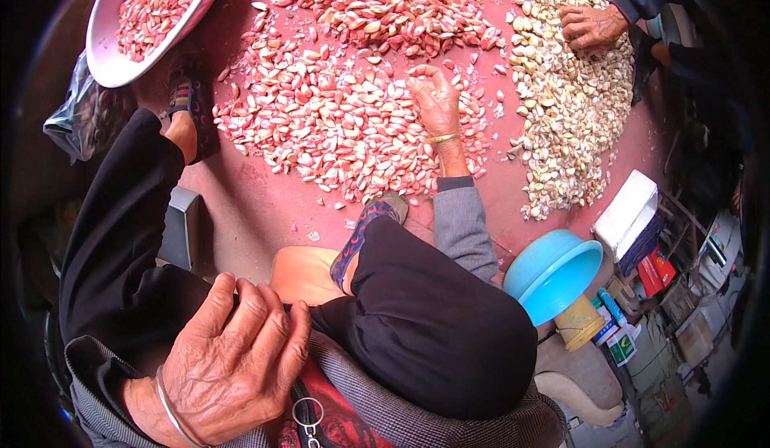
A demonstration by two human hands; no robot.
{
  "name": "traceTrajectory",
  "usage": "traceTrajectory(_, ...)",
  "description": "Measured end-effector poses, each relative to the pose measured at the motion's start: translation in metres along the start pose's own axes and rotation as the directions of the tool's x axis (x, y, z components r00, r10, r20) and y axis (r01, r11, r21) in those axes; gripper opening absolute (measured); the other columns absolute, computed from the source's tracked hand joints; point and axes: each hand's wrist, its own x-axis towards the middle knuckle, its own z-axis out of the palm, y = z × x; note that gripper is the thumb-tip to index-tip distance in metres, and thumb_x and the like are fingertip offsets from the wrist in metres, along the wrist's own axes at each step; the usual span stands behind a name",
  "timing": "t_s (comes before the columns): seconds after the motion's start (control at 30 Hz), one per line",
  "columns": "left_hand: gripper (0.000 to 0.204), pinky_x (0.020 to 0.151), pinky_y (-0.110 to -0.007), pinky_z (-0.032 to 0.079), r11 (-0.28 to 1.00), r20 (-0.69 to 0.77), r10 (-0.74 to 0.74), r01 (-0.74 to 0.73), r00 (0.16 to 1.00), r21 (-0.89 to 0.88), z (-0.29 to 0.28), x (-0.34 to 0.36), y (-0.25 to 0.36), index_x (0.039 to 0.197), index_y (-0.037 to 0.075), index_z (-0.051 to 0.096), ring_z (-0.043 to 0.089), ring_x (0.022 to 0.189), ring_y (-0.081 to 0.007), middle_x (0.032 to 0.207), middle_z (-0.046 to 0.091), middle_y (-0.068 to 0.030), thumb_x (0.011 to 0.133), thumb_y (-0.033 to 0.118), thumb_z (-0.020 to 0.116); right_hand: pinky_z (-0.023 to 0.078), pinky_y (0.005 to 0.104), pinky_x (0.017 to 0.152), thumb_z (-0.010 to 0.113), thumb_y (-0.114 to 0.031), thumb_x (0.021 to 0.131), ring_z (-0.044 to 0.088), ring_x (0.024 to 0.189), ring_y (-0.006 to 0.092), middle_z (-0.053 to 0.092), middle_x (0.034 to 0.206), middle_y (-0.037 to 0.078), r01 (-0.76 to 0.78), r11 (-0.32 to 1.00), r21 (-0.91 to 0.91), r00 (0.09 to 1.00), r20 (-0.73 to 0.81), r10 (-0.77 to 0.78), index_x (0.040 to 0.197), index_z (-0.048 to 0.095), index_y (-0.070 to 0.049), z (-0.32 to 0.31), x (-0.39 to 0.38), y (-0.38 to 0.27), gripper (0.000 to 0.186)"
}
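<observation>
Pinkish-white garlic cloves (pixel 321 123) lie spread in a wide layer on the red floor in front of me. My right hand (pixel 437 105) reaches over the right part of this layer, its fingers bent down toward the cloves; whatever is between the fingertips is too small to make out. Close to my lap, my left hand (pixel 233 352) is raised with its fingers curled together and its back showing. The palm is hidden, so I cannot see what it holds, if anything. A denser heap of pink cloves (pixel 393 7) lies beyond the layer.
Another person's hand (pixel 592 28) rests on a heap of yellowish cloves (pixel 565 119) at right. A white basin (pixel 108 61) holding pink cloves stands far left, above a plastic bag (pixel 74 115). At right are a blue basin (pixel 553 267), a yellow bucket (pixel 579 324) and a white box (pixel 628 211).
</observation>
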Motion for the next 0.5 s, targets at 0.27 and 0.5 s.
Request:
traceTrajectory(0.27,0.062,0.100,-0.053,0.045,1.000,0.004,-0.006,0.006,1.000,-0.010,0.000,0.000,0.000,0.120,-0.009,0.060,0.063,0.101,-0.0366,0.103,0.061,-0.0247,0.070,0.027,0.056,0.026,0.0198,0.041,0.057,-0.019,0.102,0.031,0.045,0.0038,0.034,0.058,-0.007,-0.228,0.851,0.474,0.953,0.287,0.096,0.107,0.055,-0.009,0.010,-0.025,-0.020,0.012)
traceTrajectory(0.5,0.062,0.100,-0.053,0.046,1.000,0.003,-0.008,0.008,1.000,-0.005,0.000,0.000,0.000,0.120,-0.009,0.060,0.063,0.101,-0.0367,0.102,0.061,-0.0246,0.069,0.028,0.055,0.027,0.0211,0.042,0.053,-0.021,0.104,0.031,0.045,0.0047,0.034,0.058,-0.007,-0.235,0.790,0.567,0.942,0.332,0.042,0.093,0.055,-0.011,0.012,-0.031,-0.023,0.015)
